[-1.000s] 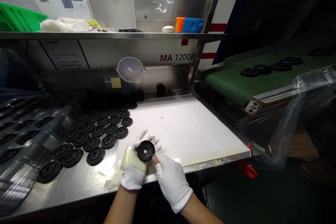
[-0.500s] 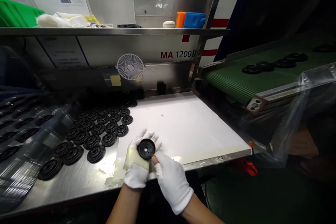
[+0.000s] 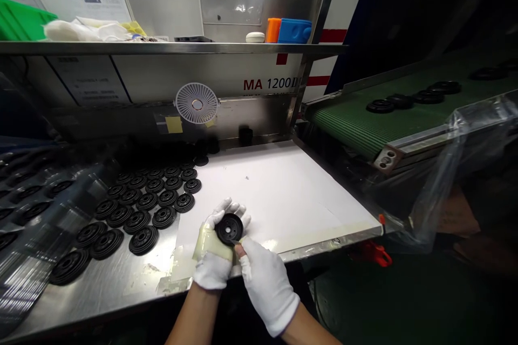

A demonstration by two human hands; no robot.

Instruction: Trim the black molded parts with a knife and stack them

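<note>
A round black plastic wheel-like part (image 3: 230, 229) with a centre hole rests tilted in my left hand (image 3: 214, 250), its inner face up toward me. That hand wears a white glove with yellowish tape around the palm, the fingers curled behind the part. My right hand (image 3: 265, 280), in a white glove with a bare thumb tip, is closed at the part's lower right edge. A thin dark thing seems to show by the thumb; I cannot make out what it is. Rows of similar black wheel parts (image 3: 164, 216) lie on the metal table to the left.
White sheet (image 3: 279, 194) covers the table's right part. Clear plastic trays (image 3: 60, 226) with black parts stand at left. A green conveyor belt (image 3: 348, 121) at right carries several black parts. A small white fan (image 3: 197, 103) hangs under the metal shelf (image 3: 162, 48). Red-handled tool (image 3: 374, 254) hangs below the edge.
The view has shifted slightly, so the background sits a little farther left. The wheel part has turned or tilted a little in my left hand; my right hand stays at its edge.
</note>
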